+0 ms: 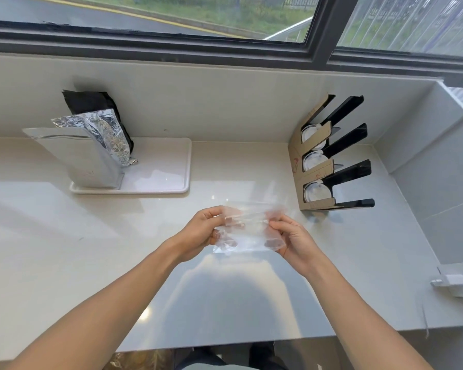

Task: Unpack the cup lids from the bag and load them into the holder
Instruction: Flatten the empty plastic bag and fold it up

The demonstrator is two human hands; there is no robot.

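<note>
A clear plastic bag (pixel 247 231) is held above the counter between both hands; it looks flat and I cannot make out lids inside it. My left hand (pixel 202 232) grips its left edge and my right hand (pixel 289 237) pinches its right edge. The lid holder (pixel 317 166), cardboard with black dividers, stands at the right against the wall. White cup lids (pixel 316 192) sit in each of its three slots.
A white tray (pixel 155 166) at the back left carries a silver foil pouch (pixel 91 153) and a black foil bag (pixel 91 102). A white socket block (pixel 452 280) is fixed on the right wall. A window runs along the back. The counter's front edge is near my body.
</note>
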